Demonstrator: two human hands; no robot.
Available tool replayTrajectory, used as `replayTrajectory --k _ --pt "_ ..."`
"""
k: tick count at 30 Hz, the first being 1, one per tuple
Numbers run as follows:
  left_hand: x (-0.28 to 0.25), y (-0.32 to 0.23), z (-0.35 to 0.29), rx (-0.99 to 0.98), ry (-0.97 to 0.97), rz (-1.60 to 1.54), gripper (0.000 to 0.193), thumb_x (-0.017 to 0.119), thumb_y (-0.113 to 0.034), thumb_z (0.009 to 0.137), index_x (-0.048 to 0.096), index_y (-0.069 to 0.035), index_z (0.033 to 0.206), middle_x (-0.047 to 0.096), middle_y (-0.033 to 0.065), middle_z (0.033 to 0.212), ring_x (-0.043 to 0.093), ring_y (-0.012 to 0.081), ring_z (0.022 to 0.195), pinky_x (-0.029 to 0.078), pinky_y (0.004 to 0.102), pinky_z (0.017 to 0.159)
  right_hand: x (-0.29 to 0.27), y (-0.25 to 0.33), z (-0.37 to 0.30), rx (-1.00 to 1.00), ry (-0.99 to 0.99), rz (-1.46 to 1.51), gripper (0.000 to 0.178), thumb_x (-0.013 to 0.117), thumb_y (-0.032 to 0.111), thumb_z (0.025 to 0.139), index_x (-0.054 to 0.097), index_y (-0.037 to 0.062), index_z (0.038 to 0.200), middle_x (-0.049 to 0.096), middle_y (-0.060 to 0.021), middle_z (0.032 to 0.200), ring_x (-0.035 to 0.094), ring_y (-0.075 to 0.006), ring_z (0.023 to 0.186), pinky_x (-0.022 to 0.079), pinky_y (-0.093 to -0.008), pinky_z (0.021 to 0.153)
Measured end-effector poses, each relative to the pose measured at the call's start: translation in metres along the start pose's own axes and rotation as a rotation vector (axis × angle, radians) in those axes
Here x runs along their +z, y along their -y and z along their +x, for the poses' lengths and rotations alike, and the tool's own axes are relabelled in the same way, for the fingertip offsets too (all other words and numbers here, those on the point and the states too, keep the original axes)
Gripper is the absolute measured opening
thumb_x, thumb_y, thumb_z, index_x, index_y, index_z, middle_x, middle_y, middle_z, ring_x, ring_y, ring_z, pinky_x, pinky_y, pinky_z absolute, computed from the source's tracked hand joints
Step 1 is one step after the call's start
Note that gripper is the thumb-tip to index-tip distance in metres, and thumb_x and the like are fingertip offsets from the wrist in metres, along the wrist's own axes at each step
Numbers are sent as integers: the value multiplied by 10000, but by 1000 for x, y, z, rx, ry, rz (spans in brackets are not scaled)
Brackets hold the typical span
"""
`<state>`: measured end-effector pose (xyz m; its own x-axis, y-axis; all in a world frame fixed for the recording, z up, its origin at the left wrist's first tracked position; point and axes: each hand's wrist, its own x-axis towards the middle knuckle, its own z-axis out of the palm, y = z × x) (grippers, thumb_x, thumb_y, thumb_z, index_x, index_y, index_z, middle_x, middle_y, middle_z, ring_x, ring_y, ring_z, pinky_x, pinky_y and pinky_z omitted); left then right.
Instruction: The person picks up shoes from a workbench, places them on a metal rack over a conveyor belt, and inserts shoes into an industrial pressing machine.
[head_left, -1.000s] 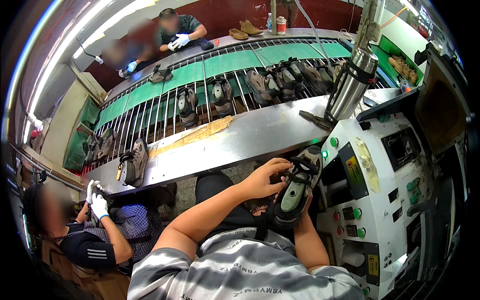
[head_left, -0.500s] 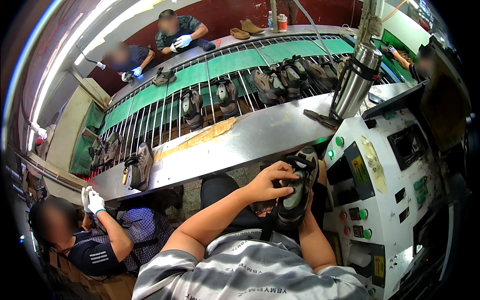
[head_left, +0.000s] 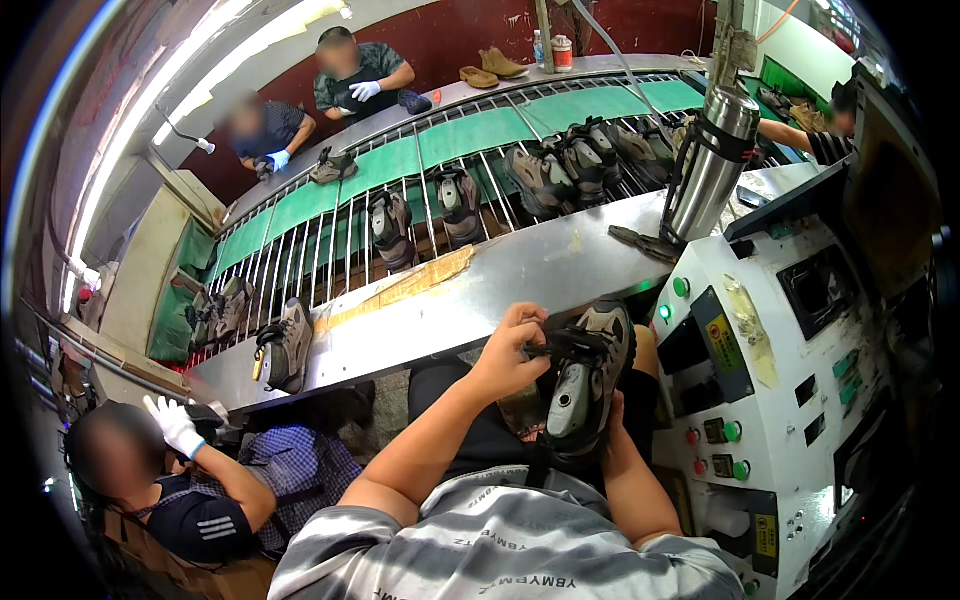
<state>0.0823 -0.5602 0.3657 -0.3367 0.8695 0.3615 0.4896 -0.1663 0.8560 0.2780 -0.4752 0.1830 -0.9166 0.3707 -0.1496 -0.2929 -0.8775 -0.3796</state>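
Note:
A brown and black shoe [head_left: 604,352] is held upright over my lap, toe pointing away. In its opening sits a grey-green shoe last [head_left: 571,398] with a small round hole. My right hand [head_left: 614,420] grips the shoe from its right side and underneath, its fingers mostly hidden behind the shoe. My left hand [head_left: 511,352] is at the shoe's left side, fingers pinched on a dark lace drawn out from the black lacing [head_left: 578,345].
A steel-edged bench [head_left: 540,265] fronts a roller conveyor carrying several similar shoes [head_left: 460,205]. One shoe [head_left: 287,347] stands on the bench at left. A steel flask [head_left: 705,165] and a white control machine [head_left: 760,350] are at right. A gloved co-worker [head_left: 180,430] sits close at left.
My left hand has moved from the last in the shoe's opening to the lacing and pulls a lace leftward. The co-worker at left has raised a gloved hand.

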Motion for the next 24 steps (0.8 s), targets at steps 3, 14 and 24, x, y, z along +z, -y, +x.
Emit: replayTrajectory --k 3,14,24 --pt "-5 3 -6 -51 37 -49 206 619 67 710 444 -33 755 611 115 1032 569 181 947 448 304 834 5 0 -1 11 -28 -8 766 467 688 844 489 116 1353 577 -102 1278 568 -254 1147 462 -400 986" --pt "2 -17 0 -314 83 291 357 764 -268 698 577 21 794 583 135 706 567 235 681 448 343 630 18 5 0 7 -74 -246 677 737 292 741 499 0 1304 589 -128 1251 590 -281 1107 452 -403 995" --pt "-19 33 20 -751 728 -525 277 537 -104 801 556 -24 1065 554 10 983 496 115 891 430 258 752 60 30 -32 -34 -99 -406 793 666 203 608 432 12 1341 574 -133 1225 565 -273 1114 434 -384 996"
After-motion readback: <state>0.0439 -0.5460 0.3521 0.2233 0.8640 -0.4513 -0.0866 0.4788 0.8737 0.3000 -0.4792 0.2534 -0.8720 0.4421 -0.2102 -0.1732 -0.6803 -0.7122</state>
